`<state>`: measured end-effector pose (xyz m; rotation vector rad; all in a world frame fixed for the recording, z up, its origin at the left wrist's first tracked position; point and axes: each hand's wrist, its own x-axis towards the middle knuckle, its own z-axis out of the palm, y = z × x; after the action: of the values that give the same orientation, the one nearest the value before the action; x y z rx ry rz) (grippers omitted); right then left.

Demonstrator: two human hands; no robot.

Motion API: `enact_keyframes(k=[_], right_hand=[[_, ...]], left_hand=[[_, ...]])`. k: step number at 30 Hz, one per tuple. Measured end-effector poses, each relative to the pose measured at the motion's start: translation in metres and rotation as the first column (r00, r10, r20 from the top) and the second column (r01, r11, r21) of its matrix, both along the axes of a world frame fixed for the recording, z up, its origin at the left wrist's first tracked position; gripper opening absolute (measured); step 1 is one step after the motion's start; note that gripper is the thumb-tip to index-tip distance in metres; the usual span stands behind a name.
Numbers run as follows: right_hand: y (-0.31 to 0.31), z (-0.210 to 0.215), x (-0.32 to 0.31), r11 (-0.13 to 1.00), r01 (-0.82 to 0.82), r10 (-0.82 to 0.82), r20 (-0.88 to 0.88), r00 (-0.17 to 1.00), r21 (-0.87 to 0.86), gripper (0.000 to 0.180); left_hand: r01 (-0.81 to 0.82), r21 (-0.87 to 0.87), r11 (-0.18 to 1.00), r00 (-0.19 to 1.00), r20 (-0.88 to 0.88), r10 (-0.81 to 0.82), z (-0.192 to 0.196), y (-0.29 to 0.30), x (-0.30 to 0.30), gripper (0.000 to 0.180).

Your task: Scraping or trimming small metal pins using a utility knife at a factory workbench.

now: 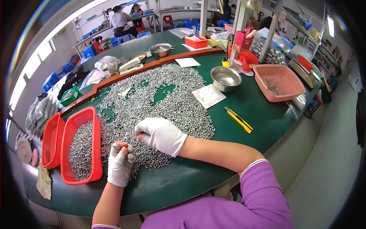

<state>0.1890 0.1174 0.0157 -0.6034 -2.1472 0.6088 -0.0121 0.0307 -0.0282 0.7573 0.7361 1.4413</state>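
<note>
Small shiny silver metal pieces (179,103), oblong in shape, lie spread in a wide heap over the green table. My left hand (121,162), in a white glove with bare fingertips, is closed at the heap's near edge, thumb and fingers pinched together. Just right of it and a little farther off, my right hand (162,135) hovers over or rests on the heap, palm down, its gloved fingers curled inward. Whatever either hand holds is too small or hidden to name. Beside my left hand stands a red plastic basket (97,152) partly filled with the same pieces.
A second red basket (51,141) stands at far left. Right of the heap are a yellow utility knife (239,120), a printed paper sheet (209,95), a steel bowl (226,76) and a pink basket (280,95). A brown wooden strip (152,65) borders the heap's back. Other people sit farther off.
</note>
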Motion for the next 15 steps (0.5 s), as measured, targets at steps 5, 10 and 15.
enact_keyframes(k=[5,10,15], right_hand=[[-0.006,0.005,0.0,0.973,-0.148,0.139,-0.063,0.988,-0.174,0.016],[-0.012,0.002,-0.003,0.974,-0.22,0.217,-0.056,0.974,-0.049,0.017],[-0.011,-0.004,-0.007,0.968,-0.25,0.245,-0.104,0.964,-0.036,0.015]], left_hand=[[0.172,-0.035,0.984,0.984,0.058,-0.17,0.006,-0.003,0.001,0.02],[0.283,-0.136,0.95,0.959,0.044,-0.279,0.023,-0.012,0.012,0.034],[0.38,-0.156,0.912,0.925,0.088,-0.37,0.032,-0.01,0.015,0.036]])
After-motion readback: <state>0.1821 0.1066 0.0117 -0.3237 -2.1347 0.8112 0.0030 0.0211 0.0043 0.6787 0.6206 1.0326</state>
